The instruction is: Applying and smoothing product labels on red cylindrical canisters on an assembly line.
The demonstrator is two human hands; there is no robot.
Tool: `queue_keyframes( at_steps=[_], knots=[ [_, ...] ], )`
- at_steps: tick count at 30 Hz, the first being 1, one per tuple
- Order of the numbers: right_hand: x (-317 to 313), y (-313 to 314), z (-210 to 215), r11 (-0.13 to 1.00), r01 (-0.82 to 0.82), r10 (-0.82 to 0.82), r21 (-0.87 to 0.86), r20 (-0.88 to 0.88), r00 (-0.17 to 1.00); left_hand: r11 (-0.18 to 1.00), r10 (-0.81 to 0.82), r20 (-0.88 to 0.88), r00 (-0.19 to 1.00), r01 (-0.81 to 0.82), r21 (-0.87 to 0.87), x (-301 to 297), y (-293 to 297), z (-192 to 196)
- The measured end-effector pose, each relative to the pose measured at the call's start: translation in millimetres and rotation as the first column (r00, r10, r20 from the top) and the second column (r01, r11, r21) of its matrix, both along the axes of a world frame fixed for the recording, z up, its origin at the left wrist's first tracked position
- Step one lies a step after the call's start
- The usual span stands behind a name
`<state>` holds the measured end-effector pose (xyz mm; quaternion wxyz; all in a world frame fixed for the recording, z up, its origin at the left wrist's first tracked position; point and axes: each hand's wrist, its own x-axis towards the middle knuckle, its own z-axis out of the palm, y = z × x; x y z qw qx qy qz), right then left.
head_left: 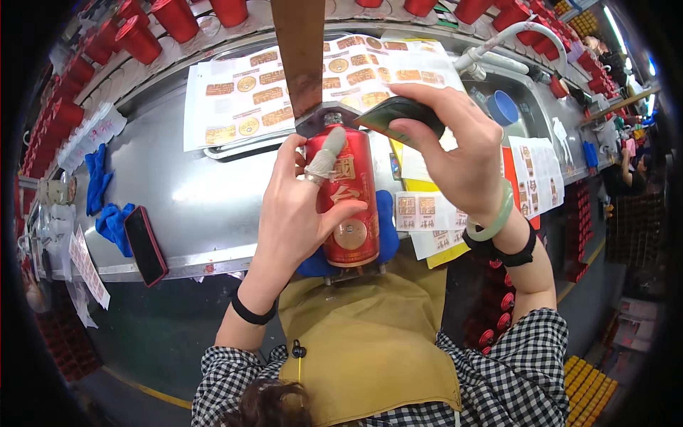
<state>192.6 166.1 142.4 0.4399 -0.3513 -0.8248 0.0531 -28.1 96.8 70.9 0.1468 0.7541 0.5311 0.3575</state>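
Observation:
A red bottle (348,178) with gold lettering and a round gold emblem lies lengthwise in front of me, its neck pointing away. My left hand (295,196) grips it from the left side, thumb across its front. A pale finger cot and wrapping cover one finger of that hand, which lies along the bottle's shoulder. In my right hand (462,142) is a dark, flat, scraper-like piece (402,114), pinched between thumb and fingers, with its narrow end close to the bottle's neck. Whether it touches the bottle I cannot tell. Blue padding (386,224) shows under the bottle.
A brown upright bar (299,50) comes down to the bottle's neck. Behind lie sheets of gold decals (249,92). A sink with a faucet (505,43) and a blue cup (503,108) is at right. A phone (145,245) and blue cloths (114,226) lie left; red bottles (139,39) line the back.

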Motion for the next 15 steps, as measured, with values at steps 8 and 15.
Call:
queue_keyframes(
  at_steps=[8, 15],
  knots=[
    [-32, -21, -30, 0.933, -0.308, 0.214, 0.186, 0.399, 0.892, 0.973, -0.031, 0.520, 0.854, 0.144, -0.180, -22, -34, -47],
    [-47, 10, -15, 0.977, -0.203, 0.153, 0.062, 0.461, 0.874, 0.970, -0.147, 0.596, 0.790, 0.234, -0.071, -2, -85, -69]
  ],
)
